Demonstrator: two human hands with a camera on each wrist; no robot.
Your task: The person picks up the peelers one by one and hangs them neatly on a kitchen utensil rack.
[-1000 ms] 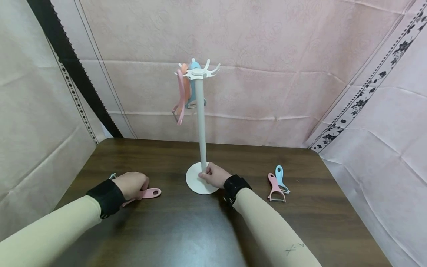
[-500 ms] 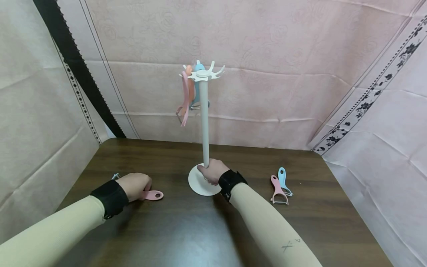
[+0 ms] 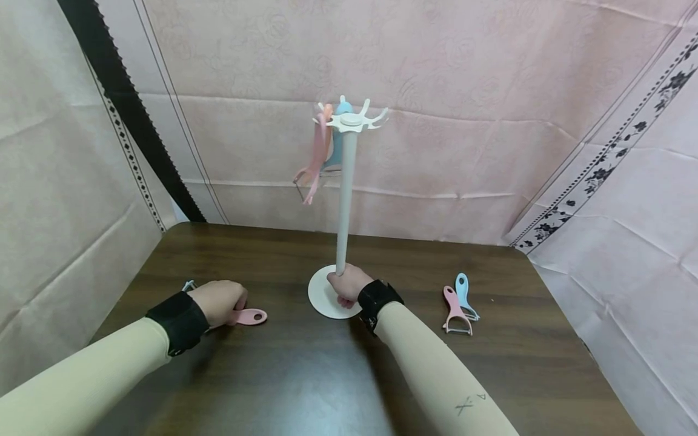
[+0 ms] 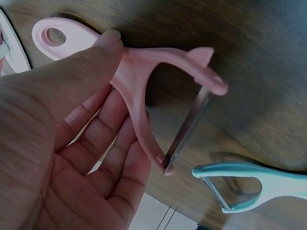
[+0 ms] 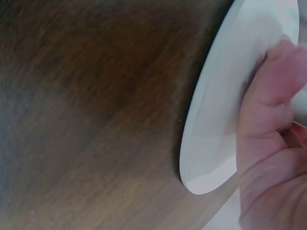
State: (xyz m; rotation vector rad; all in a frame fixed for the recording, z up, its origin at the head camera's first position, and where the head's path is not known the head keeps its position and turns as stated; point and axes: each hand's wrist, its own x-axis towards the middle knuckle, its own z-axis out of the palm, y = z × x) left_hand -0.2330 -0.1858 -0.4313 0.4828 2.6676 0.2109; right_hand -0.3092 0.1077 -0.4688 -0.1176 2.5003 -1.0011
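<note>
My left hand (image 3: pixel 220 301) pinches a pink peeler (image 4: pixel 136 79) between thumb and fingers, low over the table; its holed handle end (image 3: pixel 249 317) points right in the head view. Close by lies a teal peeler (image 4: pixel 283 184), mostly hidden behind the left wrist in the head view. My right hand (image 3: pixel 350 283) grips the pole (image 3: pixel 346 200) of a white hook stand just above its round base (image 3: pixel 322 293). The stand leans slightly right. From its left and back hooks hang a pink peeler (image 3: pixel 316 154), an orange peeler (image 3: pixel 329 115) and a blue peeler (image 3: pixel 336 148).
On the brown table (image 3: pixel 523 363), right of the stand, a pink peeler (image 3: pixel 454 309) and a light-blue peeler (image 3: pixel 463 293) lie side by side. Pale patterned cloth (image 3: pixel 436 151) hangs behind the table and along both sides.
My right hand has gone from touching the pole's foot to wrapping round it. The stand's top has swung right, tilting the pole, with the hung peelers moving along. My left hand stays nearly still.
</note>
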